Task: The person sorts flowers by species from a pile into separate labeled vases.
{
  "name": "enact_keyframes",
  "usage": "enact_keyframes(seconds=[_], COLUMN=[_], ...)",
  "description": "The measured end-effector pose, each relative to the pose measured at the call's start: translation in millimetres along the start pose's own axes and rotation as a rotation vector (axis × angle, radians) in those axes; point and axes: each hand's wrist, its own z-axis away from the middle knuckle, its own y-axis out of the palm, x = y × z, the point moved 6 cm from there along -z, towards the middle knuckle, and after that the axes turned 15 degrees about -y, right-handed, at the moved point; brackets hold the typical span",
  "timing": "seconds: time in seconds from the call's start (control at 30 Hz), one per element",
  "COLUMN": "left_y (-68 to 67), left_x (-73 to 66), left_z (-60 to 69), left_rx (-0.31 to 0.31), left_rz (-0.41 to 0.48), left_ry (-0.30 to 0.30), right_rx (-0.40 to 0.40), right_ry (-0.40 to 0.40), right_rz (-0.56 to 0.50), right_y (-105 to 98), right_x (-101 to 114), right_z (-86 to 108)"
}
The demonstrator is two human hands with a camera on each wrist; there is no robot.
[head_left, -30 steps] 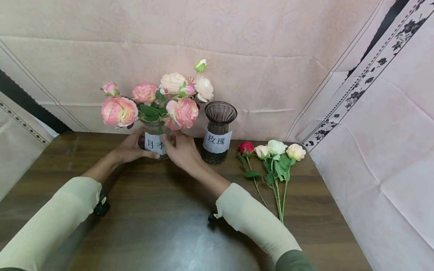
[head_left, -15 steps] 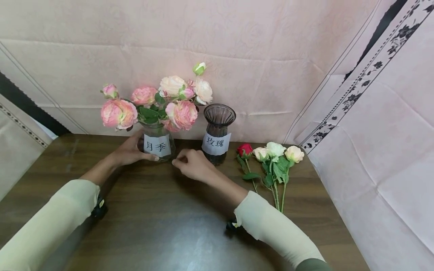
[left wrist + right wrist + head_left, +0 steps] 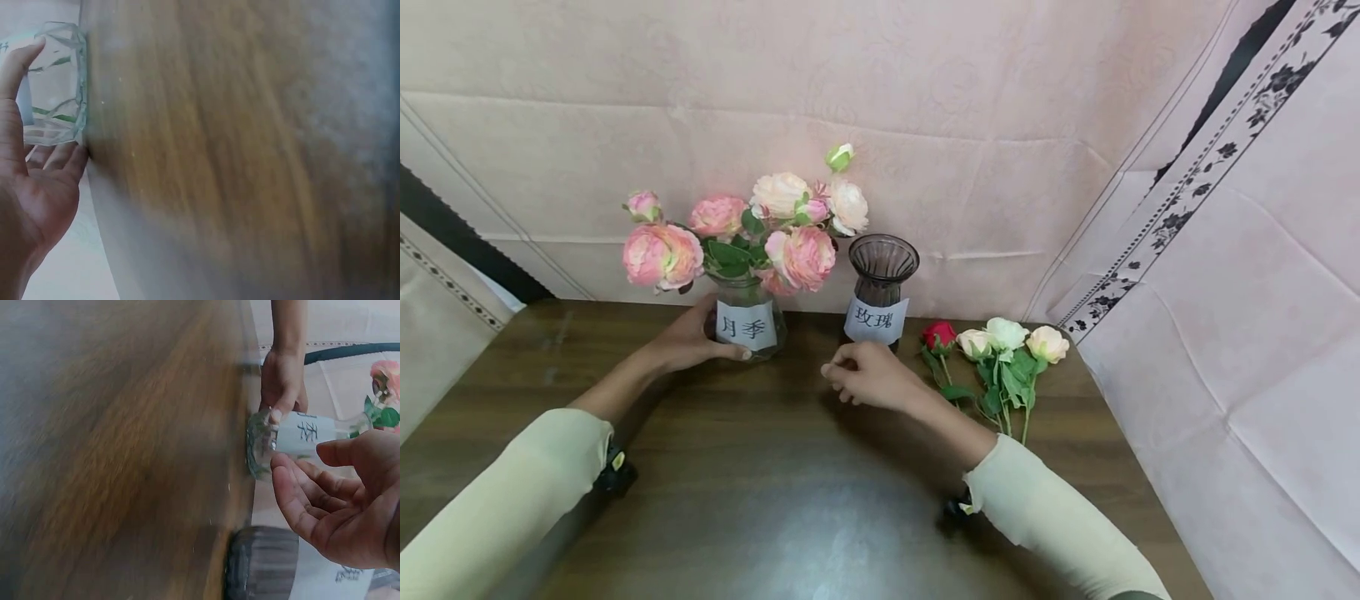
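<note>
On the left, my left hand (image 3: 688, 340) holds a clear glass vase (image 3: 747, 323) low on its side, thumb across the front of its white label. The left wrist view shows the thumb and fingers on either side of the vase base (image 3: 59, 94). Pink and cream artificial flowers (image 3: 718, 246) with green leaves stand in that vase. My right hand (image 3: 878, 379) is over the table just in front of a dark ribbed glass vase (image 3: 883, 262), its fingers loosely bent. Nothing shows between its fingers (image 3: 306, 487) in the right wrist view.
To the right of the dark vase, a red rose (image 3: 938, 335) and several cream and white roses (image 3: 1006, 333) lie on the wooden table (image 3: 760, 475). Their lower stems are partly hidden by my right arm. A pale cloth (image 3: 970, 100) hangs behind the table.
My right hand has come off the clear vase and moved right and toward me, stopping in front of the dark vase. The left hand has stayed on the clear vase.
</note>
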Motion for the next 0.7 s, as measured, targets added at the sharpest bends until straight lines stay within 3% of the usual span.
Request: enact_keyframes(seconds=[0.4, 0.5, 0.7], left_y=[-6.8, -10.4, -15.5], left_x=[-9.9, -11.6, -12.1], left_z=[18.5, 25.4, 44.8], left_rx=[-0.077, -0.135, -0.311], left_rz=[0.008, 0.0, -0.011], left_ry=[0.017, 0.037, 0.068], right_rx=[-0.109, -0.137, -0.201], right_ry=[0.08, 0.093, 0.13], right_rz=[-0.067, -0.078, -0.123], right_y=[-38.3, -46.3, -61.4], right_x=[-22.4, -28.6, -39.4], right_z=[39.9, 50.1, 69.9])
